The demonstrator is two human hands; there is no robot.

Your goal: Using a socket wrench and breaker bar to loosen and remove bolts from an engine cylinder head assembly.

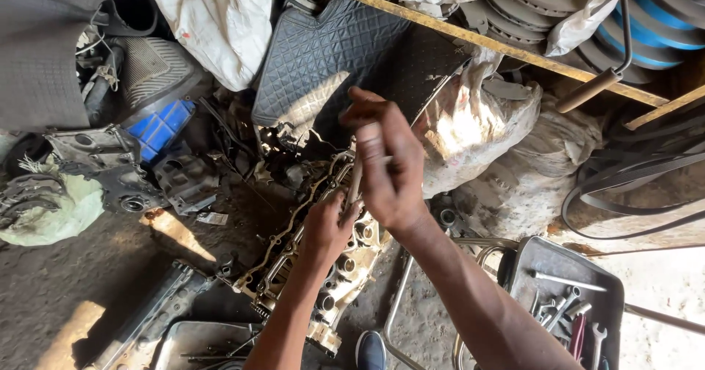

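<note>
A heavy, rigid, oily metal engine head (308, 267) lies on the dirt floor (95, 267). Over its middle, the left hand (332, 227) and right hand (385, 168) are both closed around a slim upright tool (355, 182); grip its shaft firmly.

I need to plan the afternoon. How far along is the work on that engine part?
Done: the cylinder head lies bare on the ground. In hand: the left hand steadies a slim tool while the right hand works its top. Left: can't tell; spanners wait in the metal tray.
</note>
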